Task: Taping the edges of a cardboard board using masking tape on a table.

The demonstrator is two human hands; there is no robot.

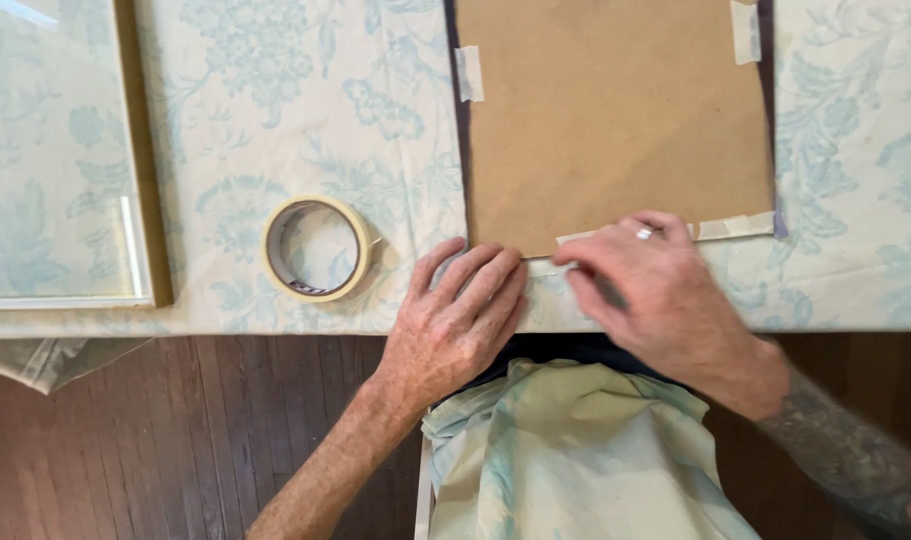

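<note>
— What are the hands doing?

— The left hand (455, 320) is lying flat, fingers together, pressing the near edge of the flat brown square backing board (615, 120). The right hand (650, 290) is pinching the pale strip of masking tape (735, 226).

— Which way is the strip running?

— Sideways along that edge, rightward past the right hand, which is nearer it.

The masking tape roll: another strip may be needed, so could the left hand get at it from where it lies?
Probably yes: the masking tape roll lies just beside the left hand on the floral cloth, with nothing between them.
</note>
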